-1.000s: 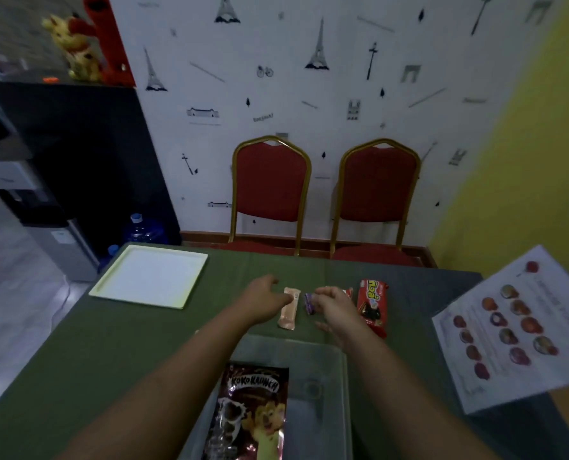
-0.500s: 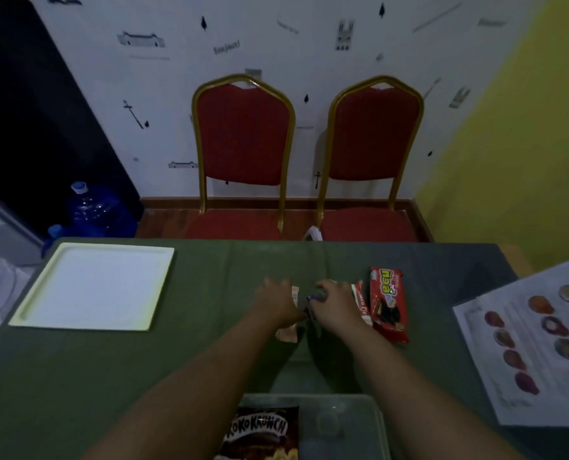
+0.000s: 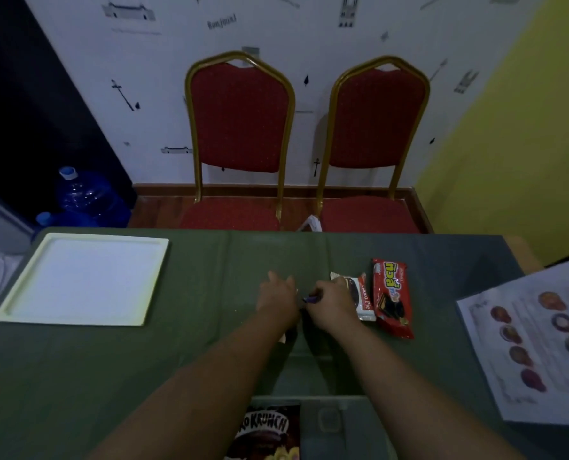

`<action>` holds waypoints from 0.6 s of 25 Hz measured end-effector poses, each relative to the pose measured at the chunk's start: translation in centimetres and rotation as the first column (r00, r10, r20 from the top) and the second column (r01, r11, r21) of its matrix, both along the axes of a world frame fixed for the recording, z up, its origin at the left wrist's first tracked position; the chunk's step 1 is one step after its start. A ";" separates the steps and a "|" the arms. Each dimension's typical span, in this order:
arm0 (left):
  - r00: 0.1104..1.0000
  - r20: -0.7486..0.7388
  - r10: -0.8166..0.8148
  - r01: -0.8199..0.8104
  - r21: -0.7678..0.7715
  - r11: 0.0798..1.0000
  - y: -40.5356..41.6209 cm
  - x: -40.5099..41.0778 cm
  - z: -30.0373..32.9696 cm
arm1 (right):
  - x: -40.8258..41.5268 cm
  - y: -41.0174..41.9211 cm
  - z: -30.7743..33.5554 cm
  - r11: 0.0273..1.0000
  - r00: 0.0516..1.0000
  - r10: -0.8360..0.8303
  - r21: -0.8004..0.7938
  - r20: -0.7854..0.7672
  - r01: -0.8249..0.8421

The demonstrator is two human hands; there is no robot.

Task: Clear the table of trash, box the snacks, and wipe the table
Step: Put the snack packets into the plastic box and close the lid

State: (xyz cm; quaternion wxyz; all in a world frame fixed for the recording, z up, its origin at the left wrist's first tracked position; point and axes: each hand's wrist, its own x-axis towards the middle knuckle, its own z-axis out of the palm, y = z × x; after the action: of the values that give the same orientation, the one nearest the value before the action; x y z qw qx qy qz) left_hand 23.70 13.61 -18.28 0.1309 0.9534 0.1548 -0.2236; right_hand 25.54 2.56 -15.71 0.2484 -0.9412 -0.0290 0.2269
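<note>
Koko Krunch bag cut off at bottom edge, pale sachet mostly hidden under left hand

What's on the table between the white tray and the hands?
Nothing: head view shows only bare green tablecloth between the white square tray and the left hand.

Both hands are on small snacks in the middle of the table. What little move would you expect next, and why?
Probably lifting the small purple packet and drawing it back to the clear box at the near edge. The right hand pinches it, and the box already holds a Koko Krunch bag. The left hand covers another packet, mostly hidden.
</note>
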 end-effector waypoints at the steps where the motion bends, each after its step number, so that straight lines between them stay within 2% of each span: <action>1: 1.000 0.008 0.022 -0.022 -0.024 0.999 0.5 0.0 0.3 | 0.1 -0.2 0.2 0.999 1.000 -0.011 0.035 0.008 0.011; 3: 0.995 0.064 0.082 -0.077 -0.074 0.994 1.1 -1.2 1.8 | -1.0 -1.4 2.3 0.993 0.998 -0.006 0.117 0.057 0.000; 5: 0.972 0.184 0.146 -0.124 -0.126 0.984 1.4 -2.2 4.0 | -2.3 -2.8 4.6 0.978 0.994 -0.005 0.207 0.110 -0.018; 10: 0.829 0.465 0.311 -0.209 -0.257 0.943 1.1 -7.1 10.7 | -8.0 -5.9 9.8 0.901 0.970 -0.011 0.423 0.244 -0.097; 12: 0.770 0.522 0.368 -0.223 -0.320 0.921 0.1 -10.3 12.9 | -10.6 -7.1 10.8 0.872 0.956 0.012 0.465 0.293 -0.153; 15: 0.722 0.565 0.400 -0.249 -0.328 0.911 -2.5 -16.2 14.3 | -14.9 -9.1 10.9 0.849 0.945 0.115 0.463 0.307 -0.254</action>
State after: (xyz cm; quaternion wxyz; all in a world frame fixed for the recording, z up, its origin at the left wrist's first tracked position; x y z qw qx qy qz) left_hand 7.52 11.15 -4.02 0.3206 0.9089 0.2417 0.1129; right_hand 10.64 -6.50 -4.81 0.4526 -0.8599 -0.2109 0.1056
